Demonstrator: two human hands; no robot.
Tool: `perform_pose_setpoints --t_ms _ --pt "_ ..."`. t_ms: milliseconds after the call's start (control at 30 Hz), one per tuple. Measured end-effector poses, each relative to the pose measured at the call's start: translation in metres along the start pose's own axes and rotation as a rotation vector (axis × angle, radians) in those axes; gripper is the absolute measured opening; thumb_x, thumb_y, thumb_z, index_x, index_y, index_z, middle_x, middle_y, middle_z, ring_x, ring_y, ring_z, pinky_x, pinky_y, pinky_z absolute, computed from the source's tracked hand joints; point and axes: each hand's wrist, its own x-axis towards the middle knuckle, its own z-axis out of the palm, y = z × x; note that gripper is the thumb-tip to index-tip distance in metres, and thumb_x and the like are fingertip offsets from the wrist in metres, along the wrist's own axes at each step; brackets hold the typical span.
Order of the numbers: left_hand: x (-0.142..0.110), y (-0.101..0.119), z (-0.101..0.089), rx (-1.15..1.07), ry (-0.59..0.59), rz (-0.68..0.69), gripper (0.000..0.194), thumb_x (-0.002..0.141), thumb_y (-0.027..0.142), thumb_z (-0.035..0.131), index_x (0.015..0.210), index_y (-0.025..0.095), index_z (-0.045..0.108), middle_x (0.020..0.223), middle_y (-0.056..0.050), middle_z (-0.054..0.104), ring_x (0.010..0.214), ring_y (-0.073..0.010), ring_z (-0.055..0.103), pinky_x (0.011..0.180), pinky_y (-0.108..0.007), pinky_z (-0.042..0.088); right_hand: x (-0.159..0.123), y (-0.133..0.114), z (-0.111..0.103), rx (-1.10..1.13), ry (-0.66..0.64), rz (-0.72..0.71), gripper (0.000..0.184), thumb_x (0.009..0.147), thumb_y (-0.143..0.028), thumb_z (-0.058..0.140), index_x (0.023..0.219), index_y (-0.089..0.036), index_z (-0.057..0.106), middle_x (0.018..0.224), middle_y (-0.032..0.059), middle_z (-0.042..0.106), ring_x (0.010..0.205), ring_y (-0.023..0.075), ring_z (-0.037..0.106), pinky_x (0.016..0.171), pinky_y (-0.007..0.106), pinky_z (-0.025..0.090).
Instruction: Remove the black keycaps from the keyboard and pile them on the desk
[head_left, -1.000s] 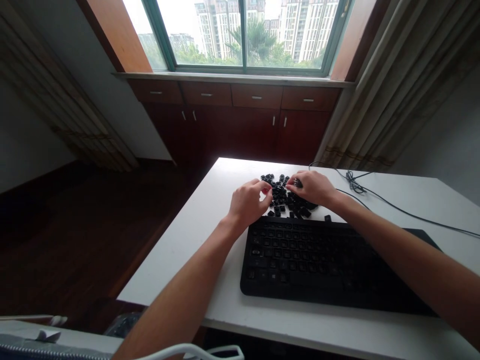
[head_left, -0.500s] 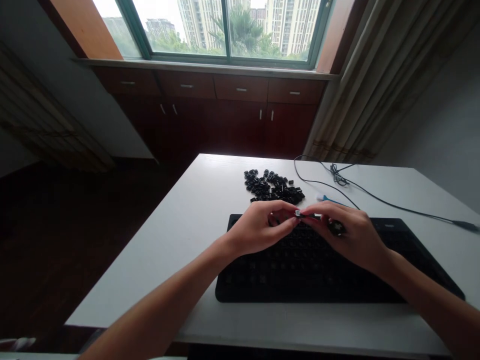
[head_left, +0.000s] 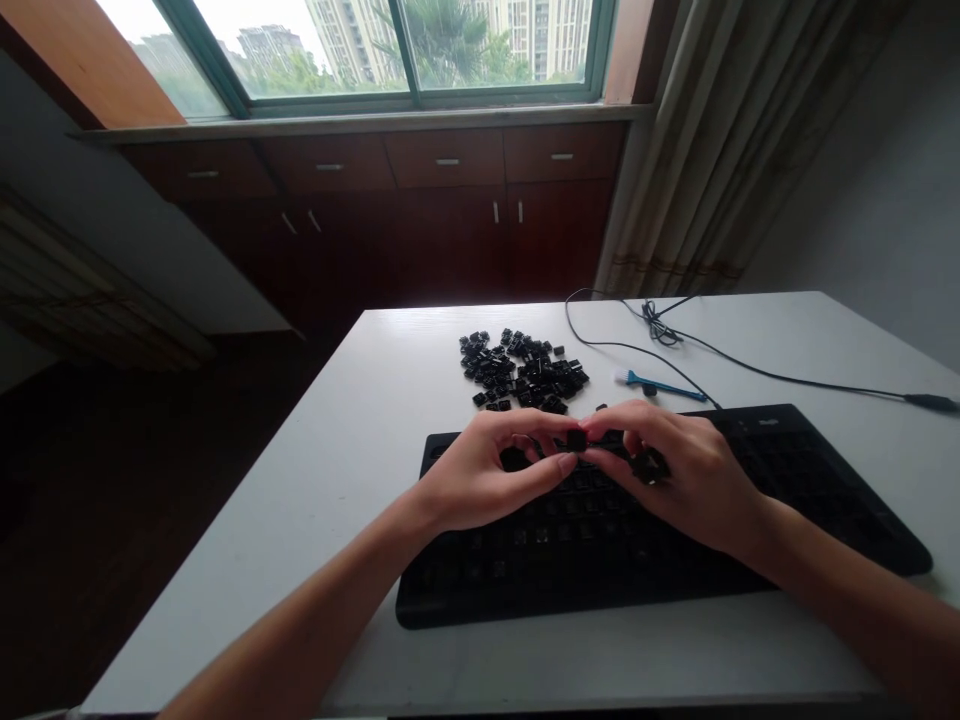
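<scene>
Between the fingertips of both hands is a small black keycap, raised above a black keyboard. My left hand pinches it from the left with thumb and forefinger. From the other side my right hand meets it with thumb and forefinger. More black keycaps are tucked in the curled fingers of my right hand; their number is unclear. Many key positions on the keyboard look bare, though its dark surface is hard to read and both hands cover part of it.
A heap of loose black keycaps lies behind the keyboard. To its right is a blue brush with pale bristles, a single keycap beside it. A black cable runs across the back of the white table.
The keycap at my fingertips showed a pale face before and now shows a dark one. The whole view has shifted and tilted a little; the brush is now more visible.
</scene>
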Motion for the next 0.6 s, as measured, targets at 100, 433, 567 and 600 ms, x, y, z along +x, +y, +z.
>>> perform_pose_setpoints --t_ms 100,433,567,600 --pt "0.0005 0.0005 -0.0004 0.0 0.001 -0.015 0.037 0.089 0.033 0.067 0.123 0.019 0.07 0.101 -0.008 0.074 0.085 -0.018 0.066 0.074 -0.028 0.056 -0.0008 0.0 0.0011 0.019 -0.018 -0.004 0.031 0.09 -0.017 0.067 0.118 -0.024 0.057 0.104 0.002 0.072 0.077 0.0129 0.067 0.07 0.024 0.055" --pt "0.0016 -0.0078 -0.0007 -0.138 0.013 -0.065 0.031 0.087 0.03 0.071 0.115 0.017 0.072 0.107 -0.009 0.073 0.096 -0.021 0.07 0.086 -0.032 0.059 -0.003 0.0005 0.0011 0.046 -0.043 0.017 0.035 0.091 -0.015 0.065 0.123 -0.024 0.059 0.109 0.0029 0.069 0.084 0.0129 0.066 0.071 0.026 0.053" --pt "0.0027 -0.0067 -0.0013 -0.153 0.002 -0.069 0.033 0.085 0.029 0.073 0.115 0.016 0.07 0.108 -0.009 0.073 0.098 -0.0217 0.07 0.089 -0.033 0.059 -0.0035 0.0015 0.0029 0.064 -0.049 0.014 0.039 0.092 -0.016 0.063 0.129 -0.027 0.057 0.112 0.0041 0.068 0.085 0.0143 0.066 0.07 0.027 0.054" --pt "0.003 -0.006 -0.0014 -0.161 -0.001 -0.07 0.034 0.085 0.029 0.073 0.116 0.016 0.07 0.109 -0.01 0.073 0.099 -0.0219 0.07 0.09 -0.034 0.059 -0.0035 0.0016 0.0032 0.069 -0.05 0.011 0.04 0.092 -0.016 0.063 0.129 -0.028 0.057 0.112 0.0043 0.068 0.085 0.0146 0.066 0.07 0.028 0.055"
